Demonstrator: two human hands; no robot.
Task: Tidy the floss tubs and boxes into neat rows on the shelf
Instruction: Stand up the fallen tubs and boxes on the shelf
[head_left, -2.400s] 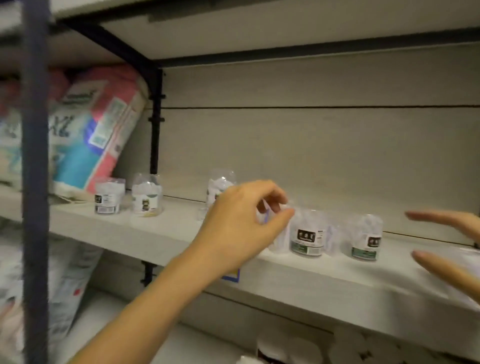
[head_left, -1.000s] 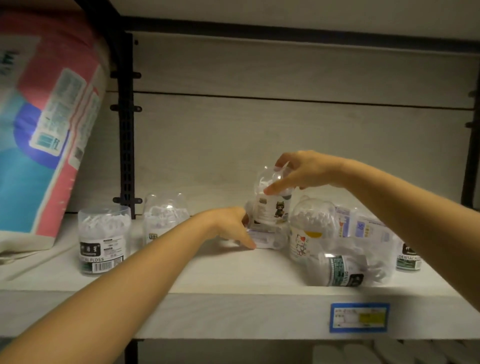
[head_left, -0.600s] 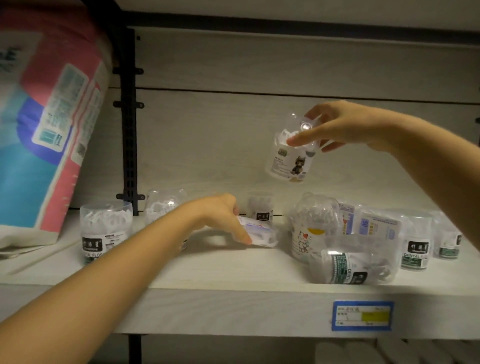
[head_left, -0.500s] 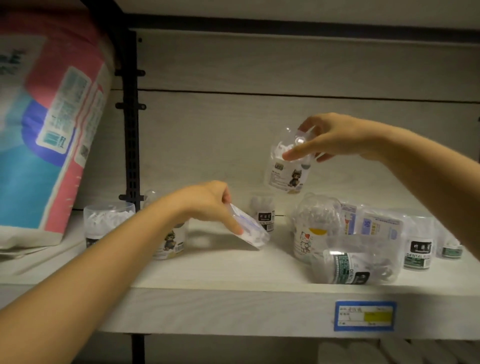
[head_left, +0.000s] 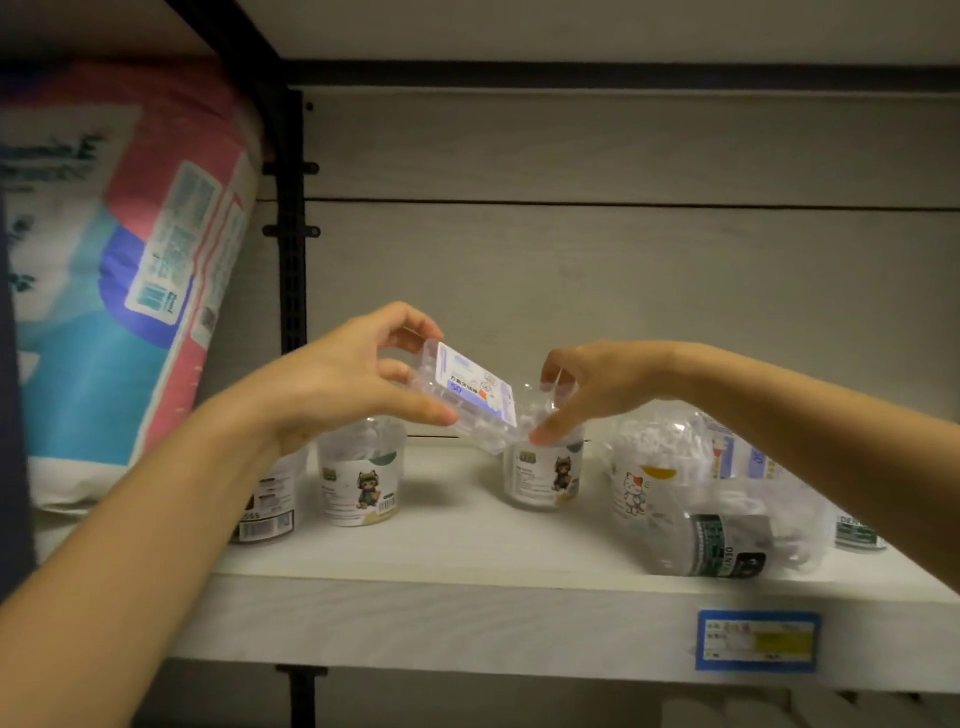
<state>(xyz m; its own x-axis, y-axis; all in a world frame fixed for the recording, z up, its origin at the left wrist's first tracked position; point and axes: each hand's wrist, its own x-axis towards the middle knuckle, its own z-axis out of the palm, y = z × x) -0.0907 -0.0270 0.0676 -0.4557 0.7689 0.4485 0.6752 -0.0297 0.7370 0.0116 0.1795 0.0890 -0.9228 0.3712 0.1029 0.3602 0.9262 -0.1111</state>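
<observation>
- Pale wood-look shelf (head_left: 467, 551) under a low upper board, grey back panel behind it, a black upright post (head_left: 291, 260) on the left with a big pink-and-blue soft pack (head_left: 119, 291) leaning beside it.
- Left hand (head_left: 332, 384) is up in the air, pinching a clear floss box (head_left: 467, 400) with a blue-and-white label, box tilted, well above the shelf.
- Right hand (head_left: 587, 384) is closed over the top of a cat-label tub (head_left: 545, 473), which stands upright mid-shelf; whether its base is fully down, hard to say.
- Done so far, by my read: two tubs stand upright on the left, a barcode tub (head_left: 265, 504) and a second cat tub (head_left: 363, 478), side by side, the start of a row.
- Still to do: the right end is a jumble. A white-cat tub (head_left: 644, 467) stands, a dark-label tub (head_left: 727, 540) lies on its side near the front edge, more boxes (head_left: 737, 457) crowd behind, and another tub (head_left: 857, 530) peeks past the forearm.
- Room to move: open shelf between the two cat tubs and along the front; the tipped tub sits close to the lip above the blue price tag (head_left: 756, 642), so a nudge could roll it off.
</observation>
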